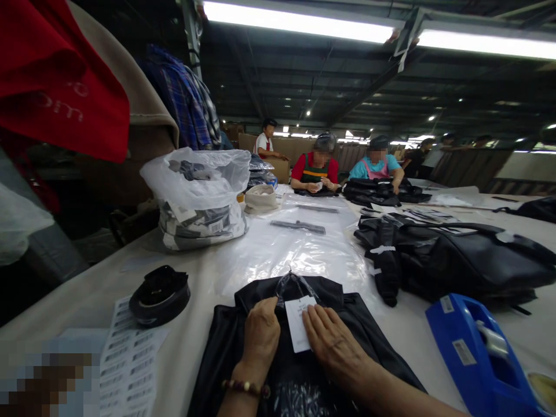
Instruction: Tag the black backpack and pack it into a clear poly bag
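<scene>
The right hand [335, 337], laid flat, touches the white tag [297, 325] beside the curled left hand [261, 329], its grip unclear.

garment [292, 366]: black | tag [296, 329]: white | tape dispenser [471, 354]: blue | hanging cloth [73, 75]: red | hanging shirt [177, 95]: blue plaid

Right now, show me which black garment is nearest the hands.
The frontmost black garment, under the left hand and right hand; the black pile at right and black cloth farther back lie beyond.
</scene>
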{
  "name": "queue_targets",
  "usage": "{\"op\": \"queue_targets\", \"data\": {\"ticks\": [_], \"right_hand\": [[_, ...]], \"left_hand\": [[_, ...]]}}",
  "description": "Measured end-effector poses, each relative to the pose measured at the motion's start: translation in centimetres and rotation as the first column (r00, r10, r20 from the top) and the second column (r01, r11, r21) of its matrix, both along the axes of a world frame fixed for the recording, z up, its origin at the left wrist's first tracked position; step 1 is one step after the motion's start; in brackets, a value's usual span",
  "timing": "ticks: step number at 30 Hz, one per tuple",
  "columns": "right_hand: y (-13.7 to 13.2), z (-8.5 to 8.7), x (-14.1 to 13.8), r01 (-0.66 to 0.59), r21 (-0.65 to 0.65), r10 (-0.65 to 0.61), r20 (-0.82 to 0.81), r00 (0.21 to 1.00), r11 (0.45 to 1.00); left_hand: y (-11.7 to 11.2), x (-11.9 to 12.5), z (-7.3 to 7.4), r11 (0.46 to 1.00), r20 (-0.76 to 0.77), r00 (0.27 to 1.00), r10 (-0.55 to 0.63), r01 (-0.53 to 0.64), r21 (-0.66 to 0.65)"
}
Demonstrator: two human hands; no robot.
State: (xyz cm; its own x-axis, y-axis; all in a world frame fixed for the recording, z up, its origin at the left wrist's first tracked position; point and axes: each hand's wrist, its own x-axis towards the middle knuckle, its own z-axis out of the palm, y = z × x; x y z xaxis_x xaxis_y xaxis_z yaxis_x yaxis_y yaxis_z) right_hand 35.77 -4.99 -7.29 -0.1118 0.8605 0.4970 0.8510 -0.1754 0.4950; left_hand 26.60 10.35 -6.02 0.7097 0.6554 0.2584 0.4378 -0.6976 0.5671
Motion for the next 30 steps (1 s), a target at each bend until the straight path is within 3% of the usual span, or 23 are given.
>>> {"op": "queue_targets", "data": {"ticks": [4, 11, 17, 23, 27, 30], "right_hand": [[0.7, -0.3, 0.5, 0.014, 0.040, -0.014, 0.015, 1.000, 0.999], [2.4, -0.1, 1.4, 0.012, -0.111, -0.029, -0.157, 0.987, 0.994], [2.9, -1.5, 1.1, 0.018, -0.054, -0.027, -0.174, 0.984, 0.998], [2.7, -1.0, 1.2, 0.154, 0.011, -0.150, -0.171, 0.974, 0.988], [2.8, -0.2, 1.2, 0.090, 0.023, -0.084, -0.200, 0.976, 0.996], [3.0, -0.7, 0.9, 0.091, 0.008, -0.087, -0.216, 0.973, 0.996]], "left_hand": [[-0.1, 0.2, -0.1, 1.000, -0.014, 1.000, -0.004, 0.004, 0.001], [-0.4, 0.4, -0.6, 0.988, -0.014, 0.989, -0.147, 0.147, 0.036], [-0.6, 0.2, -0.6, 0.973, -0.019, 0.974, -0.226, 0.227, 0.037], [-0.5, 0.4, -0.5, 0.979, 0.034, 0.979, -0.201, 0.201, -0.022], [0.0, 0.4, -0.4, 0.986, 0.089, 0.987, -0.132, 0.140, -0.094], [0.5, 0.2, -0.4, 0.984, 0.128, 0.989, -0.068, 0.088, -0.157]]}}
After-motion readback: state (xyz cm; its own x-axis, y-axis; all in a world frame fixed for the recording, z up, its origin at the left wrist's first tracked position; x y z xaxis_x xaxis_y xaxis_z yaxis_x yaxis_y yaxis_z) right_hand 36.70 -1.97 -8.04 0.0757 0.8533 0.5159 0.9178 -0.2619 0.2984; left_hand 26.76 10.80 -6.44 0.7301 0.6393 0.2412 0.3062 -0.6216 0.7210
